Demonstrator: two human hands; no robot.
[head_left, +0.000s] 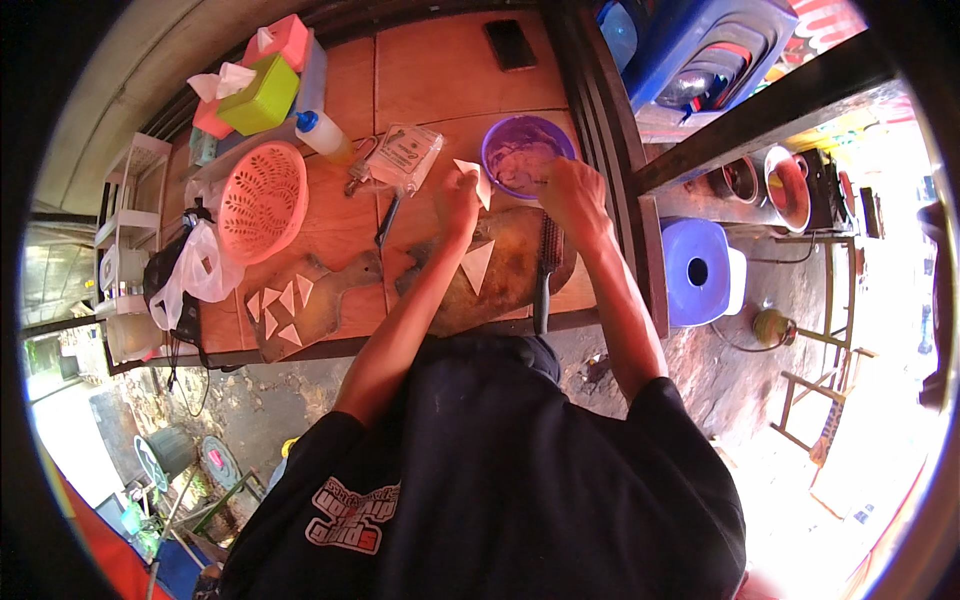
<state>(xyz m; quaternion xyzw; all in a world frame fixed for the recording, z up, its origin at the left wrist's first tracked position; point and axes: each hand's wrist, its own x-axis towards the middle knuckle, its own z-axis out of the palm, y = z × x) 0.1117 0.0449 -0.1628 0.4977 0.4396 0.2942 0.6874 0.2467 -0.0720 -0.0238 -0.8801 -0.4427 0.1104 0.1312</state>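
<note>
My left hand (457, 203) pinches a thin white triangular piece (483, 184) that looks like a dough wrapper. Just right of it, my right hand (574, 192) is closed at the rim of a purple bowl (487, 152) holding a pinkish paste (527, 160). Whatever its fingers grip is hidden. Another white triangle (477, 266) lies on the worn wooden cutting board (510, 280) below my hands. A knife (543, 300) rests along that board's right side. On a second board (330, 297) to the left sit several smaller white triangular pieces (287, 299).
Beyond my left hand are a clear package (403, 157) and a dark-handled utensil (389, 220). Farther left stand a pink basket (262, 203), a squeeze bottle (323, 135) and a green tissue box (260, 95). A phone (511, 45) lies at the far edge. Wooden posts (770, 115) rise at right.
</note>
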